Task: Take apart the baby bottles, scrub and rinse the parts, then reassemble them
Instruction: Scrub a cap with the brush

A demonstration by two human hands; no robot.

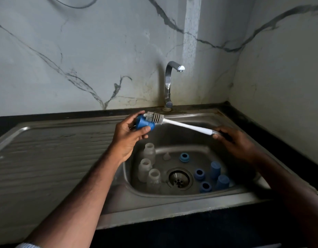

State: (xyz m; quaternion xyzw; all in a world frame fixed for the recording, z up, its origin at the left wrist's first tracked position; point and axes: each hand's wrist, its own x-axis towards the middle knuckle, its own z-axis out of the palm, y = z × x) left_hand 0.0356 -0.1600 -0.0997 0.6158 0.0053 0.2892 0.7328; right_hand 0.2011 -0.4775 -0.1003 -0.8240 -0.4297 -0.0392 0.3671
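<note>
The marble wall (pixel 83 59) fills the far side, grey veins running across it, and meets a plainer wall at the right corner. Below it a black counter (pixel 261 120) frames a steel sink (pixel 172 208) with a ribbed drainboard (pixel 56 149) on the left and the basin on the right. A chrome tap (pixel 169 83) stands at the far edge, its spout turned right; I see no water coming from it.

The left hand (pixel 129 135) is raised over the basin's far left edge, fingers and thumb curled round a blue cap (pixel 144 123). The right hand (pixel 235 142) is over the basin's right side, fingers wrapped round the dark grip of the brush (pixel 181 124). Its white stem slants up to the left, and the bristle head lies against the cap's top edge, near its mouth.

Down in the basin, 3 clear bottles (pixel 145 169) stand upright without tops, clustered left of the drain (pixel 179 179). A small clear teat (pixel 166 156) sits at the far side, with a blue ring (pixel 184 157) just to its right. Right of the drain are 2 more rings (pixel 199 174) and 2 more caps (pixel 215 170), close together, mouths down as far as I can tell.
</note>
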